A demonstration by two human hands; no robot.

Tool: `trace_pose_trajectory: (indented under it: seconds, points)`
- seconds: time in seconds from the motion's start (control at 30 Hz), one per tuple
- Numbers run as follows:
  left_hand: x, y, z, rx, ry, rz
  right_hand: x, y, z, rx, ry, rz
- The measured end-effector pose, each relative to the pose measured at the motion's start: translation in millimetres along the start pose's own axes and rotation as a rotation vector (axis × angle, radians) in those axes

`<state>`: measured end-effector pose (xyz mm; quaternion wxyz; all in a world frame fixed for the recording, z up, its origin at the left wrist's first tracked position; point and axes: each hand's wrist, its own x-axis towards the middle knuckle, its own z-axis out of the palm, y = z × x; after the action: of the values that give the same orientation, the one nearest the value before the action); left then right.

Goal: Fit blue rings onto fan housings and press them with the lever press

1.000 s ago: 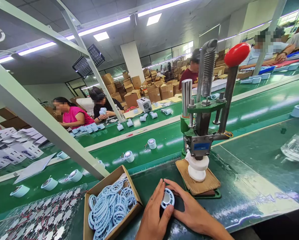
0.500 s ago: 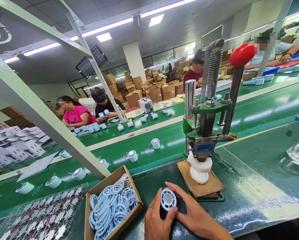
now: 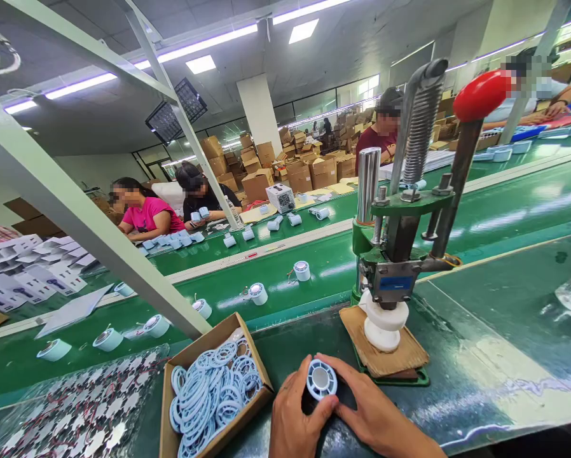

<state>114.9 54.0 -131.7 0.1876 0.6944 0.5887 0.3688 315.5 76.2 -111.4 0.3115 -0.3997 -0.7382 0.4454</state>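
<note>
"What's in your grip?"
"A round light-blue piece (image 3: pixel 322 380), grasped between my left hand (image 3: pixel 292 413) and my right hand (image 3: pixel 376 407), over the near bench (image 3: pixel 457 401). Whether it touches the bench, I can't tell."
"How does it look?"
"Its face is turned up to me: a spoked blue rim circling a flat grey disc (image 3: pixel 320 379)."
"And the containers?"
"Just left, an open carton (image 3: pixel 197 351) heaped with loose light-blue rings (image 3: pixel 209 394). Farther left, clear plastic (image 3: pixel 154 356) bears whitish pieces (image 3: pixel 116 436) with red wires."
"Farther out?"
"To the right, a press (image 3: pixel 395 273) above a white block (image 3: pixel 383 324); beyond, a green conveyor (image 3: pixel 228 324) carrying blue cups (image 3: pixel 258 294)."
</note>
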Motion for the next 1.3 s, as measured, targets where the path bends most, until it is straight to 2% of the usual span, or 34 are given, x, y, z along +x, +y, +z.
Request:
trace_pose_trajectory:
  seconds: [0.13, 0.3, 0.37, 0.47, 0.53, 0.67, 0.77, 0.83, 0.9, 0.97, 1.07, 1.17, 1.3]
  points:
    - [-4, -1, 6.7, 0.092, 0.071, -0.004, 0, -1, -1, -0.074, -0.027, -0.005]
    - [-4, -2, 10.0, 0.200, 0.133, 0.126, -5, -8, -6, -0.202, -0.034, -0.054]
    - [-3, -1, 9.3, 0.217, 0.142, 0.156, -13, -22, -20, -0.278, -0.021, -0.056]
    - [-1, 8, 7.6, 0.165, 0.147, 0.117, -28, -63, -58, -0.366, 0.057, -0.079]
    - [3, 23, 6.0, 0.091, 0.130, 0.065, -38, -100, -90, -0.388, 0.196, -0.167]
    - [23, 68, 4.3, -0.070, 0.062, 0.031, -42, -179, -152, -0.356, 0.656, -0.495]
    - [43, 98, 9.5, -0.128, 0.028, 0.086, -23, -220, -191, -0.347, 0.926, -0.692]
    - [56, 108, 17.0, -0.139, -0.004, 0.132, -2, -238, -216, -0.411, 1.066, -0.751]
    - [66, 110, 25.6, -0.143, -0.002, 0.144, 21, -249, -241, -0.500, 1.204, -0.731]
    - [73, 106, 32.6, -0.139, 0.033, 0.113, 44, -255, -263, -0.528, 1.291, -0.619]
    - [76, 97, 36.9, -0.111, 0.047, 0.067, 73, -258, -285, -0.464, 1.274, -0.454]
    - [76, 98, 38.0, -0.069, 0.012, 0.112, 91, -254, -294, -0.427, 1.219, -0.396]
    - [83, 117, 48.2, -0.035, 0.010, 0.196, 96, -246, -294, -0.415, 1.231, -0.395]
